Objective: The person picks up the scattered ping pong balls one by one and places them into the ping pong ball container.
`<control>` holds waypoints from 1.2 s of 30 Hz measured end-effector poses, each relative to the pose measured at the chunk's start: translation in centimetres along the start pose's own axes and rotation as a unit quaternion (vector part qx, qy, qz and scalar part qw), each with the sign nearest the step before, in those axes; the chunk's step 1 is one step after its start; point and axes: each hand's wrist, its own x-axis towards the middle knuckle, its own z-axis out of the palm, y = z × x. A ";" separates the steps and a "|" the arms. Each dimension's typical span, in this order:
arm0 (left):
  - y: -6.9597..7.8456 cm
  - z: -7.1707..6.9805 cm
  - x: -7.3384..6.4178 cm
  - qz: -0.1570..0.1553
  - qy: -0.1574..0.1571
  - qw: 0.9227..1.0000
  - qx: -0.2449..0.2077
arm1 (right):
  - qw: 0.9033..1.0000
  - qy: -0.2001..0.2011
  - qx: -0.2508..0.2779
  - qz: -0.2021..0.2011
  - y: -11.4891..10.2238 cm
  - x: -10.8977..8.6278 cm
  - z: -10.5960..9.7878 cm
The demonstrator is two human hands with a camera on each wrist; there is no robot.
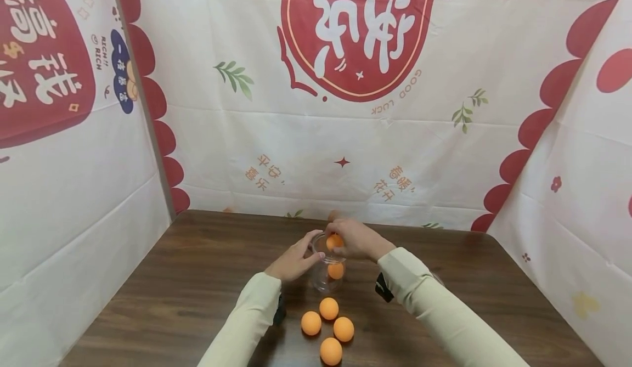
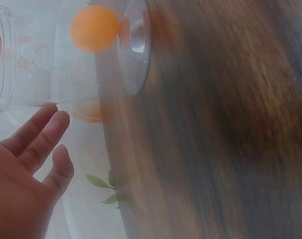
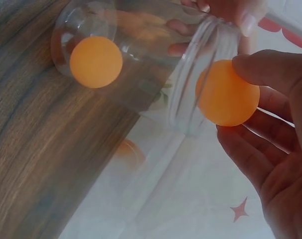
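A clear plastic jar [image 1: 321, 283] stands upright on the table, with one orange ping-pong ball [image 3: 96, 62] inside near its bottom. My left hand [image 1: 292, 258] holds the jar at its rim, thumb on the near side and index finger on the far side; the other fingers extend beside the wall in the left wrist view. Between the thumb and fingers of my right hand [image 1: 359, 238] another orange ping-pong ball [image 3: 229, 94] is pinched, right at the jar's mouth. In the left wrist view this second ball shows only partly, at the left edge.
Several loose orange balls [image 1: 311, 323] lie grouped on the brown wooden table [image 1: 197, 279], on the near side of the jar. A clear curved edge [image 1: 437, 279] shows behind the right sleeve. Printed white cloth [image 1: 237, 136] hangs along the back and both sides.
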 end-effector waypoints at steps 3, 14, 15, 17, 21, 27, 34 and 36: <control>0.1 0.0 0.1 -0.004 -0.001 1.000 0.001 | 1.000 -0.002 -0.003 0.008 0.0 -0.1 0.2; 0.2 0.0 0.2 -0.006 -0.008 1.000 0.008 | 1.000 -0.004 -0.023 0.002 0.2 -0.2 0.8; 0.2 0.0 0.2 -0.005 -0.009 1.000 0.007 | 1.000 -0.004 -0.023 0.003 0.2 -0.2 0.8; 0.2 0.0 0.2 -0.004 -0.009 1.000 0.005 | 1.000 -0.005 -0.023 0.004 0.2 -0.2 0.8; 0.3 -0.1 0.2 -0.006 -0.008 1.000 0.001 | 1.000 -0.009 -0.025 0.006 0.1 -0.2 0.7; 0.4 -0.3 0.1 -0.005 -0.009 1.000 -0.005 | 0.999 -0.014 -0.029 0.006 0.2 -0.1 0.7; 0.3 -0.3 0.1 -0.006 -0.010 1.000 -0.003 | 1.000 -0.013 -0.022 -0.001 0.2 -0.2 0.7; 0.3 -0.3 0.0 -0.004 -0.010 1.000 -0.004 | 1.000 -0.014 -0.018 -0.001 0.2 -0.2 0.6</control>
